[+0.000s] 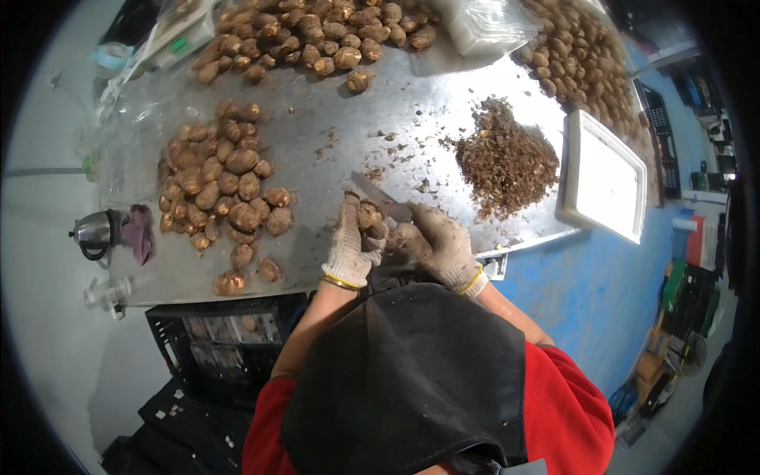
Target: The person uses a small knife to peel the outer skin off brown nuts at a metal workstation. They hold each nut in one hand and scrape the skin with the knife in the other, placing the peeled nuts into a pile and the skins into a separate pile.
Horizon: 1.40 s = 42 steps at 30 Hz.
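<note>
My left hand (351, 243), in a soiled knit work glove, is closed around a brown taro corm (369, 215) near the table's front edge. My right hand (442, 243), gloved the same way, holds a knife (374, 189) whose blade points up and left, close beside the corm. The knife's handle is mostly hidden in the glove. To the left on the metal table (309, 142) lies a pile of taro corms (219, 172), some with pale cut ends. A heap of brown peel scraps (504, 157) lies to the right, with loose bits scattered between.
More corms (309, 29) spread along the far side, and a large heap (582, 59) fills the far right. Stacked clear plastic trays (490, 24) stand between them. A white foam tray (605, 172) leans at the right edge. Below the left front edge is a black crate (225, 338) with packs.
</note>
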Each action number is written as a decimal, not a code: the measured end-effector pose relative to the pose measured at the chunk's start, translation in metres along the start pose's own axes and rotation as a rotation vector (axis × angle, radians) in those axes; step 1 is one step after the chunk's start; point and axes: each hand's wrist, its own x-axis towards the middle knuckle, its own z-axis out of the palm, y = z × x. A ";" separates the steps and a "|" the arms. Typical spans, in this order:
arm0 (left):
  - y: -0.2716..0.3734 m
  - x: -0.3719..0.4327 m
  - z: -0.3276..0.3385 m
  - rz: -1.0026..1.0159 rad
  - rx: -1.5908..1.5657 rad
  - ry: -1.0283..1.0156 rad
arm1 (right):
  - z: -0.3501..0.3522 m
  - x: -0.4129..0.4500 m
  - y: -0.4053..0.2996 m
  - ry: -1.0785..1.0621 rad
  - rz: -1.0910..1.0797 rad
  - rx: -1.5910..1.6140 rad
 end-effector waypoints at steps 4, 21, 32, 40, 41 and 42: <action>-0.001 -0.007 0.018 0.066 0.001 0.026 | 0.010 0.001 0.007 0.056 0.062 0.284; -0.023 0.002 0.000 0.232 0.208 -0.019 | 0.007 0.005 -0.011 -0.007 -0.117 0.002; -0.008 -0.008 0.011 0.215 0.101 -0.146 | -0.004 -0.003 -0.015 0.002 -0.002 0.096; -0.005 0.005 -0.011 0.130 0.131 -0.348 | 0.011 0.001 -0.002 0.051 -0.008 -0.116; -0.004 -0.013 0.001 0.191 0.147 -0.264 | 0.007 0.008 0.007 -0.036 0.162 -0.178; -0.005 -0.026 0.014 0.247 0.160 -0.193 | 0.007 0.008 0.019 0.008 0.185 -0.151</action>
